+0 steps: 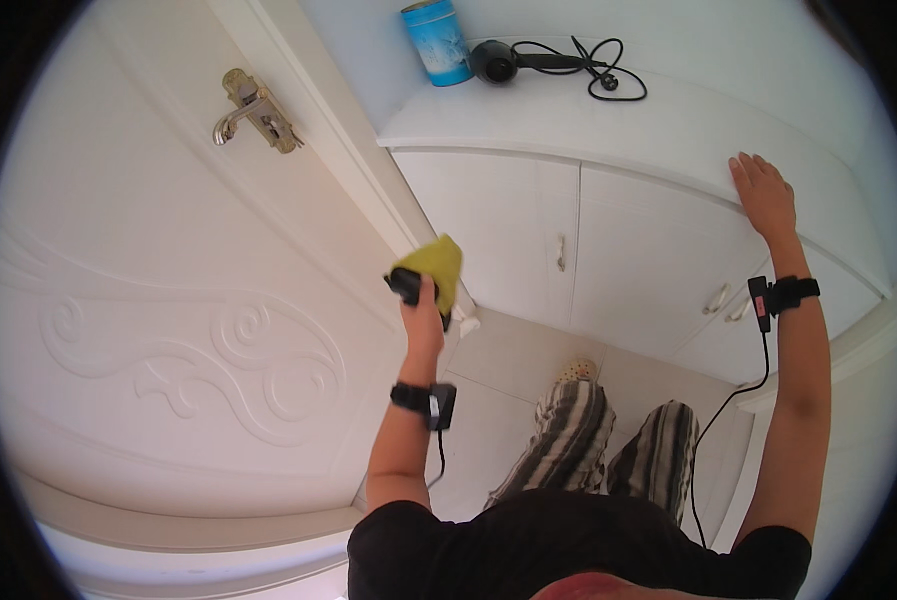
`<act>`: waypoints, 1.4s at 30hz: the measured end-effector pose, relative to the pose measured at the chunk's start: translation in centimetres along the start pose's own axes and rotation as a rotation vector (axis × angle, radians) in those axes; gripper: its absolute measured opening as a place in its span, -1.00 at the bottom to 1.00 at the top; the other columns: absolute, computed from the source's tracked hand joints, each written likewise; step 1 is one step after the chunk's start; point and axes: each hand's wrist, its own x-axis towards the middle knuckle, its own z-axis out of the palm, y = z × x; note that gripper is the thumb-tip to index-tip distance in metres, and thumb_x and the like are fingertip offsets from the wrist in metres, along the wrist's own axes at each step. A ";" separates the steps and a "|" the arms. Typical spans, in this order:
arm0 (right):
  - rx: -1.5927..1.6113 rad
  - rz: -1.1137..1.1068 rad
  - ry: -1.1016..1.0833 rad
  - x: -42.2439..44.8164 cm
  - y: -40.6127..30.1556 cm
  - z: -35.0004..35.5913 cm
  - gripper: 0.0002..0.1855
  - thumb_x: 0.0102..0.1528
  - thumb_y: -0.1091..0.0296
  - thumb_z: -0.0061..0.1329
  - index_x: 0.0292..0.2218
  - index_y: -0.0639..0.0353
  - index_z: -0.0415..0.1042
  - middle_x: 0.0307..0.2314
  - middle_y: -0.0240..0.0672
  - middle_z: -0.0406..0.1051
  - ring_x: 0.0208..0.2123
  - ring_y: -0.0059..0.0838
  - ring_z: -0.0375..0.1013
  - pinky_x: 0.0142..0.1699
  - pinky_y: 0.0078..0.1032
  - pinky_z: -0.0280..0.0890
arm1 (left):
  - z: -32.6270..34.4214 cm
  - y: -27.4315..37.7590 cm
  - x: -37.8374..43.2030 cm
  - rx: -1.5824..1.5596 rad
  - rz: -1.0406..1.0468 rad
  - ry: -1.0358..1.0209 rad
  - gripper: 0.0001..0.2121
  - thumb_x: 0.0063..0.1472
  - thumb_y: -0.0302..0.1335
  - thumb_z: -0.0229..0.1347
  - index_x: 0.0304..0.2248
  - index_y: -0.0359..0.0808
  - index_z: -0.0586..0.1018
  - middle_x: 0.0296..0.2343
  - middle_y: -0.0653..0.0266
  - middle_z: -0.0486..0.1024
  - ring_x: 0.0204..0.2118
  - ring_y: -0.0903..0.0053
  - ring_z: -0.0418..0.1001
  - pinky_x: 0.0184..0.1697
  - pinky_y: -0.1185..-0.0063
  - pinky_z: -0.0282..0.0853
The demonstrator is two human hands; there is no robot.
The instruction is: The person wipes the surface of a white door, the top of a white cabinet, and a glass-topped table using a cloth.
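Note:
My left hand [423, 324] is closed around a small black object [412, 286] and a yellow-green cloth [438, 264], held in front of the door frame. What the black object is, I cannot tell. On the right, my right hand [768, 196] lies flat, palm down, at the front edge of the white cabinet top [673, 142], with nothing seen in it. Each wrist wears a black strap with a small device and a cable.
A blue canister [439, 45] and a black hair dryer [495, 63] with its coiled cord stand at the cabinet's back left. Below are white cabinet doors [493, 217] with handles. A white door [155, 225] with a metal lever handle [257, 112] fills the left.

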 end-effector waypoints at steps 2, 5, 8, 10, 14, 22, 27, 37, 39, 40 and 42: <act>-0.020 0.013 0.007 -0.6 -0.8 -1.2 -0.41 0.20 -0.17 -0.34 0.03 0.07 0.35 0.04 -0.17 0.28 0.10 -0.14 0.21 0.14 -0.15 0.09 | 1.5 0.2 5.3 0.115 0.197 0.058 -0.63 0.25 -0.33 0.04 -0.12 -0.52 0.39 -0.19 0.19 0.45 -0.17 0.49 0.39 -0.09 0.57 0.28; -0.019 0.020 0.013 -1.5 -1.7 -1.7 -0.41 0.19 -0.18 -0.33 0.03 0.07 0.35 0.04 -0.20 0.28 0.11 -0.16 0.21 0.16 -0.17 0.07 | 2.9 -2.4 14.2 0.309 0.435 0.159 -0.57 0.25 -0.42 -0.01 0.05 -0.40 0.21 -0.09 0.15 0.35 -0.08 0.43 0.32 0.02 0.54 0.20; -0.007 0.021 0.017 -2.1 -2.4 -2.7 -0.41 0.20 -0.17 -0.32 0.03 0.07 0.35 0.05 -0.21 0.28 0.11 -0.17 0.21 0.18 -0.19 0.04 | 6.4 -4.5 20.8 0.077 0.333 0.224 -0.43 0.27 -0.38 -0.01 0.14 -0.42 0.01 -0.03 0.04 0.27 -0.05 0.36 0.27 0.06 0.50 0.15; -0.009 0.021 0.014 -2.3 -2.5 -2.8 -0.41 0.20 -0.17 -0.32 0.03 0.08 0.35 0.05 -0.21 0.28 0.12 -0.18 0.20 0.18 -0.20 0.03 | 8.9 -6.0 22.0 0.002 0.245 0.224 -0.33 0.28 -0.38 -0.01 0.19 -0.47 -0.13 0.05 -0.08 0.20 0.05 0.29 0.23 0.14 0.48 0.09; -0.014 0.045 -0.033 -3.1 -3.0 -2.6 -0.43 0.21 -0.13 -0.32 0.05 0.08 0.33 0.06 -0.23 0.26 0.14 -0.20 0.17 0.20 -0.23 0.01 | 14.7 -8.0 16.0 0.046 0.571 0.180 -0.26 0.26 -0.43 0.00 0.21 -0.45 -0.25 0.17 -0.10 -0.11 0.18 0.22 -0.06 0.24 0.42 -0.16; -0.019 0.054 -0.057 -3.0 -1.4 -0.9 -0.45 0.24 -0.08 -0.36 0.07 0.09 0.31 0.09 -0.23 0.22 0.17 -0.23 0.13 0.23 -0.28 -0.03 | 14.4 -6.0 13.9 0.535 0.863 0.019 -0.16 0.22 -0.45 0.01 0.21 -0.43 -0.39 0.23 -0.14 -0.44 0.30 0.08 -0.46 0.29 0.29 -0.42; 0.029 -0.005 -0.032 -3.1 -1.2 -1.4 -0.44 0.27 -0.03 -0.43 0.07 0.18 0.30 0.07 -0.11 0.24 0.13 -0.15 0.19 0.20 -0.31 0.03 | 14.3 -2.2 19.3 -0.104 0.243 0.350 -0.10 0.25 0.00 -0.05 0.16 -0.58 -0.26 0.06 -0.12 0.12 0.06 0.27 0.16 0.16 0.47 0.01; -0.008 -0.023 -0.029 -3.5 -1.7 -3.0 -0.42 0.28 -0.03 -0.48 0.07 0.22 0.28 0.06 -0.08 0.24 0.12 -0.11 0.19 0.18 -0.32 0.07 | 18.9 -14.2 2.7 0.075 0.561 -0.123 0.00 0.08 -0.40 0.17 0.19 -0.47 -0.42 0.19 -0.30 -0.40 0.25 -0.12 -0.46 0.23 0.10 -0.40; 0.047 -0.024 -0.020 -3.5 -0.7 -2.9 -0.45 0.27 -0.02 -0.43 0.07 0.17 0.30 0.06 -0.08 0.25 0.12 -0.11 0.19 0.18 -0.30 0.06 | 16.8 -13.4 1.5 0.657 0.548 -0.388 0.06 0.08 -0.36 0.17 0.16 -0.47 -0.54 0.20 -0.25 -0.41 0.26 -0.04 -0.45 0.24 0.15 -0.35; 0.053 -0.036 -0.015 -3.4 -1.3 -2.9 -0.45 0.27 -0.02 -0.43 0.07 0.17 0.30 0.06 -0.08 0.25 0.12 -0.11 0.19 0.18 -0.30 0.06 | 15.6 -13.9 2.4 0.659 0.551 -0.374 0.06 0.08 -0.36 0.17 0.16 -0.47 -0.54 0.20 -0.25 -0.41 0.26 -0.04 -0.45 0.24 0.15 -0.35; 0.030 -0.005 -0.025 -3.5 -1.9 -3.2 -0.46 0.27 -0.01 -0.43 0.07 0.15 0.30 0.06 -0.11 0.24 0.13 -0.13 0.19 0.19 -0.30 0.06 | 14.5 -15.9 4.8 0.206 0.310 -0.435 0.04 0.11 -0.32 0.14 0.15 -0.49 -0.53 0.20 -0.23 -0.39 0.26 0.03 -0.42 0.26 0.23 -0.35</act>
